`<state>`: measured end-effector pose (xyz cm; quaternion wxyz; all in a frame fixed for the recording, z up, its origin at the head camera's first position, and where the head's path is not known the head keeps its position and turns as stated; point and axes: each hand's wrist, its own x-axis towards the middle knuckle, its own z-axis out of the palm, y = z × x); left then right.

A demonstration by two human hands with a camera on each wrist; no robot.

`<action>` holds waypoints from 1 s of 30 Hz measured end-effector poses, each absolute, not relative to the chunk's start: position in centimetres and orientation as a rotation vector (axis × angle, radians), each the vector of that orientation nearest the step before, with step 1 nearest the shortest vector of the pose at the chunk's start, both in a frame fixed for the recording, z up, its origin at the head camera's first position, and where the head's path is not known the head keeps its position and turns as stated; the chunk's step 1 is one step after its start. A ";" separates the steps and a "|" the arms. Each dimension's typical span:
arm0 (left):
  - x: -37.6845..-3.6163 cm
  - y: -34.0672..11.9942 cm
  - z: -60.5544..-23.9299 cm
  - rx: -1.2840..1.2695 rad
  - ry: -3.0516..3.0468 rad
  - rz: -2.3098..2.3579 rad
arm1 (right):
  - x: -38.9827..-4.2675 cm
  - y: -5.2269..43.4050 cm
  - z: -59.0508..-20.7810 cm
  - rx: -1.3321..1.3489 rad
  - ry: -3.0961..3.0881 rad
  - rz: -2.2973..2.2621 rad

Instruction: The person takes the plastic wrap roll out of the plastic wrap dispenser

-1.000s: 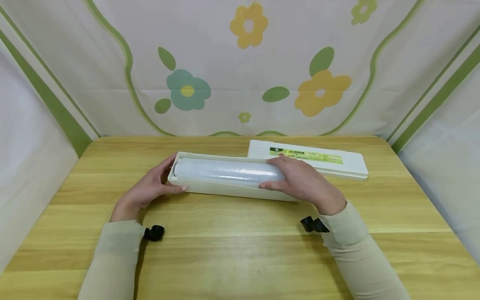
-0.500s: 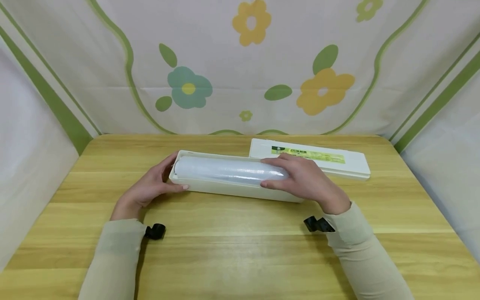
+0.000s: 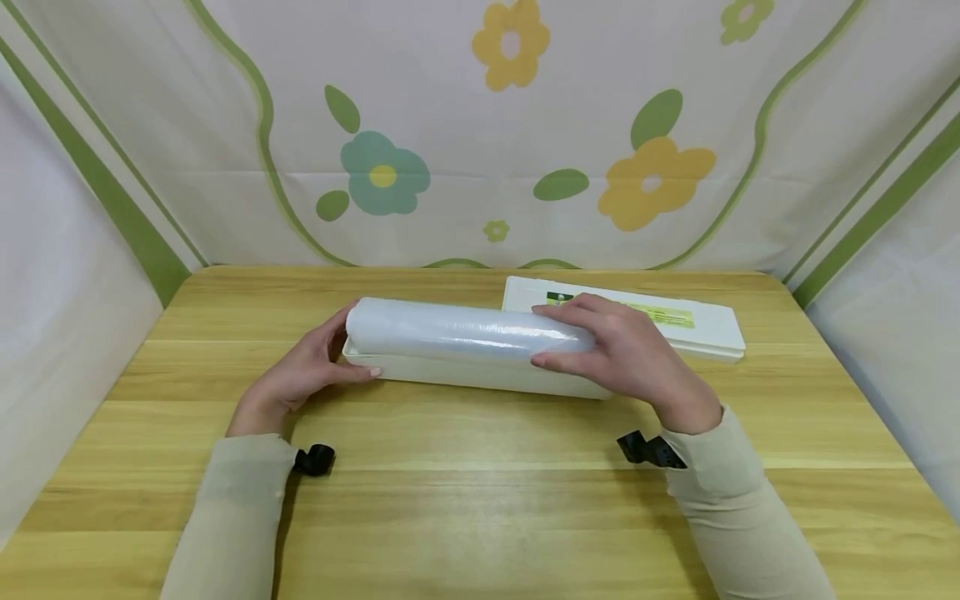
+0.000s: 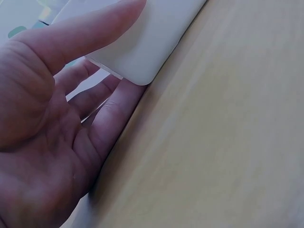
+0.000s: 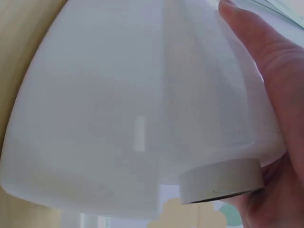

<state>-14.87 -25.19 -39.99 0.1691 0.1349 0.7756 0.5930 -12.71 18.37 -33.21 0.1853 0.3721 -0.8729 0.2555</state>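
A roll of cling film (image 3: 457,329) sits raised above the rim of a long cream box (image 3: 480,375) on the table. My right hand (image 3: 615,346) grips the roll's right end, thumb on the near side and fingers on the far side. In the right wrist view the roll's core end (image 5: 221,180) sticks out beside the palm, with the box wall (image 5: 85,104) next to it. My left hand (image 3: 311,367) holds the left end of the box, its thumb along the front wall. The left wrist view shows that thumb (image 4: 90,35) on the box corner (image 4: 137,57).
Behind the box on the right lies a white lid (image 3: 712,329) with a green and yellow label, partly covered by the right hand. A flowered curtain (image 3: 457,125) stands along the back edge of the wooden table (image 3: 450,500).
The right hand has lifted the roll of cling film from inside the box to above its rim. The left hand keeps its hold on the box's left end.
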 end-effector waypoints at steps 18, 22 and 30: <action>-15.0 -25.3 -40.0 0.406 2.243 1.674 | -12.2 20.1 -32.8 1.131 -2.410 0.830; -15.1 -25.3 -40.1 0.406 2.252 1.674 | -12.2 20.1 -33.3 1.112 -2.374 0.703; -15.2 -25.3 -40.0 0.406 2.253 1.666 | -12.0 19.4 -33.9 1.057 -2.301 0.488</action>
